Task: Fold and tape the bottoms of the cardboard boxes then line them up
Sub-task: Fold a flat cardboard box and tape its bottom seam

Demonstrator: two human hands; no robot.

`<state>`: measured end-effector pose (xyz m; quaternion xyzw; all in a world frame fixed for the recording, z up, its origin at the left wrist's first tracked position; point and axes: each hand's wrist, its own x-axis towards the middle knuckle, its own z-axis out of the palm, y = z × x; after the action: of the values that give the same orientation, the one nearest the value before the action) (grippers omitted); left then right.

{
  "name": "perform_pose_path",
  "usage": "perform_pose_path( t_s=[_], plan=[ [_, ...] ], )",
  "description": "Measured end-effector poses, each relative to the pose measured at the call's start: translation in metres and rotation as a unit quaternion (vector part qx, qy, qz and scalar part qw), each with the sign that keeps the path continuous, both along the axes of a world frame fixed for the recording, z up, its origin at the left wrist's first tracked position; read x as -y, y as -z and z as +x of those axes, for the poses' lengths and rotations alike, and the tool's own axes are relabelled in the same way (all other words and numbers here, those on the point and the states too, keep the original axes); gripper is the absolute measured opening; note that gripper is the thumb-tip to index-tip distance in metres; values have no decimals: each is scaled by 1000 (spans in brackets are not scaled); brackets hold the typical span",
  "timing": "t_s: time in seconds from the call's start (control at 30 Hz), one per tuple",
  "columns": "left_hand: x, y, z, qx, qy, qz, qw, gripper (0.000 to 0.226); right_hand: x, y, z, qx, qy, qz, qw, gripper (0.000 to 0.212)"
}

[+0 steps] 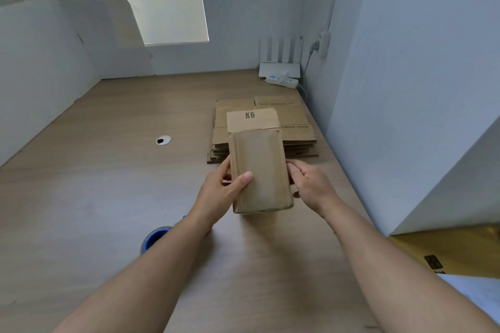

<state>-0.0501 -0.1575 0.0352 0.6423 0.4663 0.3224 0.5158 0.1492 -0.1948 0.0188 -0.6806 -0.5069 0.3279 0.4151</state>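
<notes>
Nearest to us, a blue-cored roll of tape [154,238] lies on the light wooden table [108,184], partly hidden behind the left forearm and touched by neither hand. Just beyond it, the left hand [223,188] grasps the small brown cardboard box [259,170] from its left side, thumb laid across the upper face. The right hand [311,184] clasps the right side with curled fingers. The box is held just above the table, in front of the stack of flat brown cardboard blanks [296,116]. Its upper face looks smooth and faintly glossy, with a crease near the left edge; we cannot confirm tape on it. One flap printed "K6" [253,120] stands out at the far end, unfolded. We judge the task to be at an early stage: this box is in work, no row of finished boxes shows on the table, and many blanks remain. A yellow-brown carton [446,251] sits at the lower right; its condition cannot be determined. Farther off lie a round cable grommet [163,140] and a white power strip [281,80].
</notes>
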Motion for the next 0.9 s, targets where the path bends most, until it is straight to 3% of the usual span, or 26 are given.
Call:
perform_pose_path(
  t_s=[0.07,0.13,0.23,0.33,0.47,0.67,0.73,0.83,0.9],
  plan=[
    [2,5,-8,25,13,-2,1000,59,2,0,-2,-73,6,7,997,25],
    [9,13,-14,38,1,-20,999,53,6,5,-5,-96,30,-12,995,27],
    [17,23,-19,56,-68,-61,994,25,14,13,-13,-80,53,-64,993,37],
    [19,23,-21,40,-116,-101,987,17,19,21,-21,-48,73,-88,992,42],
    [22,19,-19,-69,-79,-77,991,39,20,16,-28,22,60,-117,991,59],
    [14,15,-15,-206,-8,-40,978,52,12,-4,-45,204,1,-180,962,44],
    [8,14,-14,-243,23,-36,969,63,11,-6,-48,208,4,-188,960,49],
    [7,6,-10,-321,63,-45,944,97,14,-9,-52,191,2,-183,964,51],
    [7,2,-6,-373,79,-49,923,105,15,-11,-52,176,4,-175,969,50]
  ],
)
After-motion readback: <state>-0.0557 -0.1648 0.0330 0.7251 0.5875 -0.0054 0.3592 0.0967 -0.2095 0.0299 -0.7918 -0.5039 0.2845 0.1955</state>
